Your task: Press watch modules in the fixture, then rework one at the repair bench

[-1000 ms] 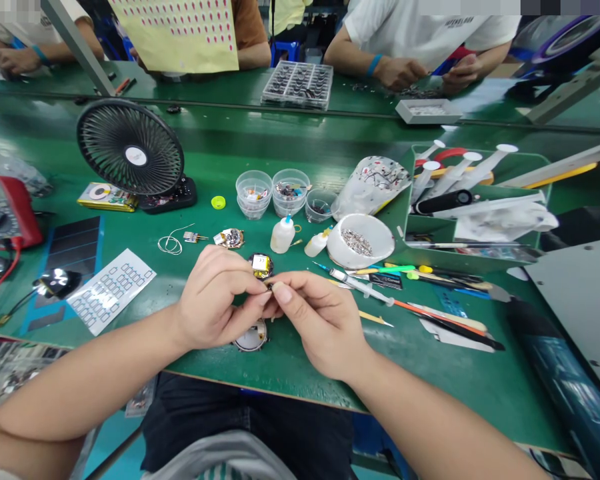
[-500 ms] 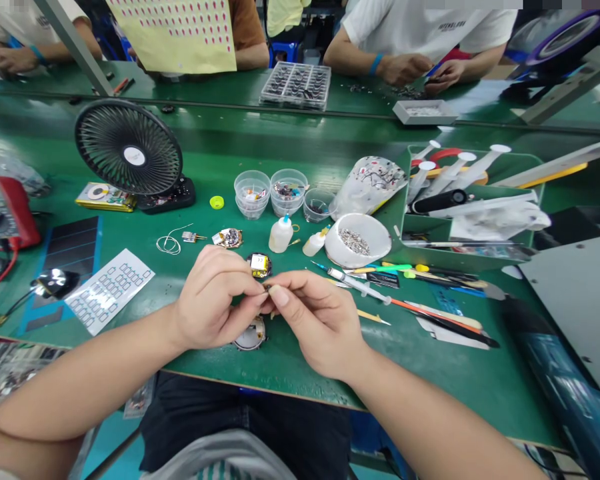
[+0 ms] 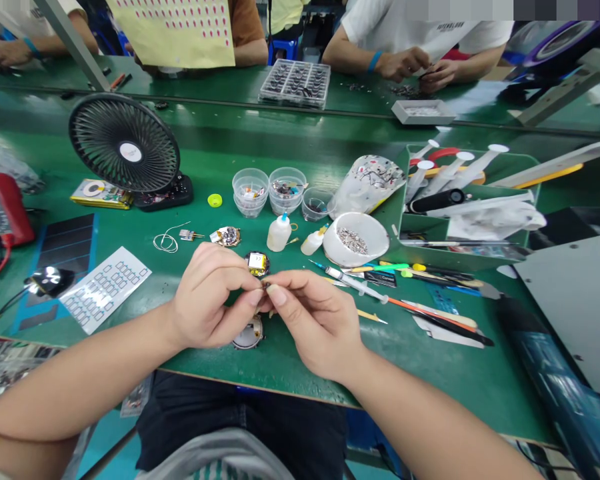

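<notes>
My left hand and my right hand meet fingertip to fingertip above the bench. Both are closed in a pinch on a tiny dark part, mostly hidden by the fingers and too small to name. Just beyond the fingertips lies a round module with a yellow-edged battery. Below them, partly covered by my hands, rests a round metallic case. A small round circuit assembly sits farther back, with a little metal component and a loop of white wire to its left.
A black fan and a red multimeter stand left. Glue bottles, clear cups and a white bowl are behind my hands. A syringe, tools and a green organizer occupy the right. Co-workers sit opposite.
My hands keep the same pinch, with barely a shift of the fingers. The whole view has slid slightly. The co-worker's hands opposite have moved a little.
</notes>
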Action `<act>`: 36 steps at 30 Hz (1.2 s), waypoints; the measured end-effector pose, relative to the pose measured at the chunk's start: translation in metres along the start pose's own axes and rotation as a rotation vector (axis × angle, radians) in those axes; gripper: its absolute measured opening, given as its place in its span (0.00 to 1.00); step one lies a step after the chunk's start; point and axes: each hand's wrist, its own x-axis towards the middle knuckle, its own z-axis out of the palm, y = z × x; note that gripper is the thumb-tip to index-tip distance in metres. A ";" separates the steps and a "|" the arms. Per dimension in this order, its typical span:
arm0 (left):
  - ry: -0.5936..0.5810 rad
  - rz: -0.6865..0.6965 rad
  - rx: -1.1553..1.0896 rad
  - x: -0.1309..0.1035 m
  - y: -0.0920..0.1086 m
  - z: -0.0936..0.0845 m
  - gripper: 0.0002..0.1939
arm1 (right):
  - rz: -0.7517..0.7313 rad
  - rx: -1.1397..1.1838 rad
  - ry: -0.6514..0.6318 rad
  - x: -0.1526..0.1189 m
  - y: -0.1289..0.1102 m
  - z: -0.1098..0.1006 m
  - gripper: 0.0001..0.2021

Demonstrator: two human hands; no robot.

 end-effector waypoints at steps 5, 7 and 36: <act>-0.011 -0.012 -0.001 0.000 0.001 -0.001 0.07 | -0.188 -0.308 0.018 -0.002 0.004 -0.003 0.07; -0.015 -0.010 -0.001 0.001 0.001 -0.001 0.06 | -0.240 -0.384 0.017 -0.002 0.003 -0.004 0.07; 0.110 -0.192 -0.081 0.001 -0.002 -0.006 0.07 | -0.207 -0.343 0.134 0.000 0.007 -0.006 0.05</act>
